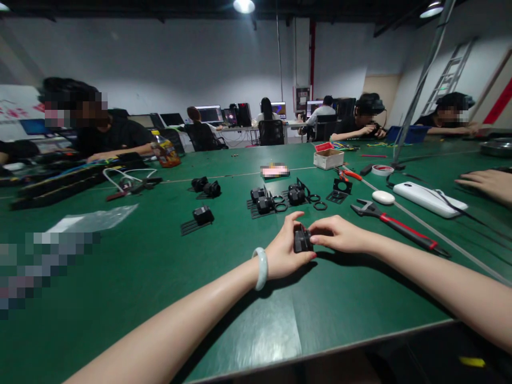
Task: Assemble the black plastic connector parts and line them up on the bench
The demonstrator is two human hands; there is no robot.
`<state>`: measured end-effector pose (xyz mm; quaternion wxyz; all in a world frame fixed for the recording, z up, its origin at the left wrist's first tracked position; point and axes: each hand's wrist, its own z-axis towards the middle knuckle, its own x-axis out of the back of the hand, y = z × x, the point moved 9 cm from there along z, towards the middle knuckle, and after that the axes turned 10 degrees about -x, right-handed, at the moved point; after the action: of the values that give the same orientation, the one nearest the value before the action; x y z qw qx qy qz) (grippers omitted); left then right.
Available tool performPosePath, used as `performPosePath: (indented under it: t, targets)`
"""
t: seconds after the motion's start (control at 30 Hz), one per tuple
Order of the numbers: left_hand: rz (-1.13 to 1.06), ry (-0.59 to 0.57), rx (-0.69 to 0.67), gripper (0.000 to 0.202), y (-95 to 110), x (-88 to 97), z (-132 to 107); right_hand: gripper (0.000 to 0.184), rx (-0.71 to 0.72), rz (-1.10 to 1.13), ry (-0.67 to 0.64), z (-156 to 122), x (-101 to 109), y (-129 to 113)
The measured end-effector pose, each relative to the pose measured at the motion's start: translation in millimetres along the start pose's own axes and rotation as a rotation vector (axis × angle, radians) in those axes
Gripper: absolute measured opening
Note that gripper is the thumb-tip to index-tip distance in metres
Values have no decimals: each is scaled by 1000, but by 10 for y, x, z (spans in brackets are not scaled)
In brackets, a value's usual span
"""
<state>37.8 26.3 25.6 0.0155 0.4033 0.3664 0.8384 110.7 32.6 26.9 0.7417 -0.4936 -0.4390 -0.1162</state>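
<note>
My left hand [286, 250], with a pale bangle at the wrist, has its fingers closed round a small black boxy part [302, 241] just over the table. From the other side, my right hand [338, 234] pinches the same part with thumb and fingertips. Its exact kind is partly hidden by the fingers. Beyond my hands lie similar black parts on slotted brackets [262, 202], loose black rings [320, 206] and a black bracket with a round hole [340, 190]. Another bracketed part [202, 214] sits to the left.
Right of my hands are an adjustable wrench [400, 226], a white puck-like object [383, 198] and a white device [430, 199] with a strap. Farther back stand a small box [328, 159] and a bottle [166, 151]. Several people sit around; one hand [488, 184] rests at right.
</note>
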Motion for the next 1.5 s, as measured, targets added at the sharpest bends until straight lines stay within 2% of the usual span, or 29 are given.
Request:
performPosePath:
  t: [0.4,0.63,0.83,0.97,1.1,1.33,1.5]
  targets:
    - [-31,10,-2,73,4,14,5,27,42,-50,11,7,-3,-29]
    - [-58,32,-15,73,-5,34,-15,35,39,-48,20,-52,-44,29]
    - [-70,39,30,76,-57,33,-52,43,-20,-6,105,-126,-18,142]
    - [-90,37,82,79,-98,38,-89,39,-19,44,133,-123,-6,142]
    - [-98,58,77,78,-67,57,-80,37,-7,35,180,-126,69,126]
    - [-104,58,78,74,-35,45,-31,41,19,43,113,-175,26,15]
    - [-103,56,99,75,-40,78,-69,46,5,155,67,-180,-37,-72]
